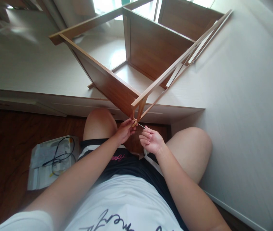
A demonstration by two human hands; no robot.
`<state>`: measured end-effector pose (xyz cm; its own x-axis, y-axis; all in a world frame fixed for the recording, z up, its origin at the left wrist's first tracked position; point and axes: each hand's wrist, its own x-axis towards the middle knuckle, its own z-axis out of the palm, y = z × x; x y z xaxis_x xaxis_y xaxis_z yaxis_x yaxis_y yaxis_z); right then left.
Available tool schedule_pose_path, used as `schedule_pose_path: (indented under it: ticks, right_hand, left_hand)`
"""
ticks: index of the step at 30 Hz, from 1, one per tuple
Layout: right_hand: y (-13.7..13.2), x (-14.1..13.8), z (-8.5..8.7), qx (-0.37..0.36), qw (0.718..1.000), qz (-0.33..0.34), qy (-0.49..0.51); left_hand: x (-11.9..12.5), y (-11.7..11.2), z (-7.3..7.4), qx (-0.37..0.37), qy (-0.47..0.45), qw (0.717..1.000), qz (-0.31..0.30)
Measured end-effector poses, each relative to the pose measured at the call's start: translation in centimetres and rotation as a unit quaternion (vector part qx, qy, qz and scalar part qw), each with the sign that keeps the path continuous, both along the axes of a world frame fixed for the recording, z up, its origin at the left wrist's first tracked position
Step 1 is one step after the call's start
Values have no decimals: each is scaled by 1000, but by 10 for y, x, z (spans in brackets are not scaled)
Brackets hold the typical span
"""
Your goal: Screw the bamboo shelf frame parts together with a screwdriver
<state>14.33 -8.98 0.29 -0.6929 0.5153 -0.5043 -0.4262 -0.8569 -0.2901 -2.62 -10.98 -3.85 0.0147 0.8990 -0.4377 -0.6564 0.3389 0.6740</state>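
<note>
A partly built wooden shelf unit (151,48) lies tilted on the floor, its near corner (136,106) pointing at my lap. My left hand (125,131) is closed, its fingertips pinched against that corner at the end of a thin wooden rail. My right hand (151,140) is curled shut around a thin metal tool (141,125), whose tip points at the same corner. The two hands sit a few centimetres apart, between my bare knees.
A white wall (247,96) runs along the right. A low white ledge (54,106) crosses behind the shelf unit. On the dark wooden floor at the left lie papers (47,163) with a black cable (59,154) on top.
</note>
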Motion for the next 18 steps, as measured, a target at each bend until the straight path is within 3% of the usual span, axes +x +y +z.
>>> schedule_pose_path:
  ticks: [5,8,11,18]
  right_hand:
    - [0,4,-5,72,990,-46,-109]
    - [-3,1,-7,195,953,-48,-227]
    - [-6,-6,-6,299,911,-34,-282]
    - [-6,-11,-8,326,896,-17,-300]
  left_hand:
    - [0,0,1,1,-4,1000,-1]
    - [0,0,0,-1,-3,1000,-2]
    - [0,0,0,-4,-1,1000,-4]
    - [-1,-1,-1,3,-1,1000,-9]
